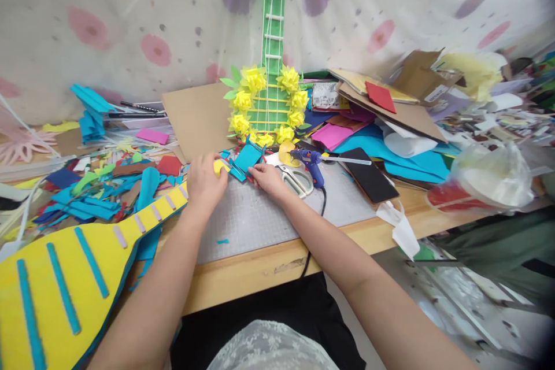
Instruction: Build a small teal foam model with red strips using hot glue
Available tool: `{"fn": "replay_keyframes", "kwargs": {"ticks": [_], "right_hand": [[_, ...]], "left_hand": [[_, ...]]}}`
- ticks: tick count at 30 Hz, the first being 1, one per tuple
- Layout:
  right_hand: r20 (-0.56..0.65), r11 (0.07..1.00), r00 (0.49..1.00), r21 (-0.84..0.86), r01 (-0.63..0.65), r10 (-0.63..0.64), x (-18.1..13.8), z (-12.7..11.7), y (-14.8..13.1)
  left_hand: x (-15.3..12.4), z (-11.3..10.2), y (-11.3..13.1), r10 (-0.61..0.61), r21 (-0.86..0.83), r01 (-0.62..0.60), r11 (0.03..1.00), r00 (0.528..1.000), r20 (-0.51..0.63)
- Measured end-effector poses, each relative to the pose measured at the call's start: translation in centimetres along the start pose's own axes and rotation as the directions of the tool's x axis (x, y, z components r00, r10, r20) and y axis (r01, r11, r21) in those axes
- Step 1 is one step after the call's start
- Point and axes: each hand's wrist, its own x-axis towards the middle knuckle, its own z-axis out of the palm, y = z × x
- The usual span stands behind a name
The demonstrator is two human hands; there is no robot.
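Observation:
A yellow craft guitar (pixel 104 237) with blue and pale pink strips lies slanting at the left, its neck running under my left hand (pixel 206 185). My left hand is closed around the neck near its end, and a bit of yellow shows past the fingers. At that end sits a flat blue piece (pixel 248 156) with narrow blue strips. My right hand (pixel 269 179) pinches the lower right edge of this blue piece; the fingertips are partly hidden. White-handled scissors (pixel 299 181) and a blue glue gun (pixel 311 162) with a clear glue stick lie beside my right hand.
A green craft guitar (pixel 273 40) with yellow flowers stands against the curtain. Coloured scraps (pixel 95 191) heap up at left. A black phone (pixel 370 176), stacked sheets (pixel 390 150) and a bagged red-and-white cup (pixel 472 182) lie right. The glue gun's cord (pixel 309 257) hangs over the table edge.

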Motion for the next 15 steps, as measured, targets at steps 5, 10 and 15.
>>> {"fn": "replay_keyframes", "kwargs": {"ticks": [5,10,15], "right_hand": [[-0.001,0.998,0.999,-0.06,0.035,-0.035,-0.8,-0.2,0.0],[-0.074,0.936,0.989,-0.337,0.099,-0.131,-3.2,-2.7,-1.2],[-0.212,0.879,0.914,-0.414,0.236,-0.345,-2.8,-5.9,-2.1]], "left_hand": [[1.7,-0.8,-2.4,-0.074,0.194,0.004,0.981,0.931,0.357],[1.9,-0.6,-2.9,-0.109,0.226,0.001,0.974,0.878,0.466],[1.8,-1.3,-2.0,-0.086,0.179,-0.003,0.984,0.868,0.488]]}}
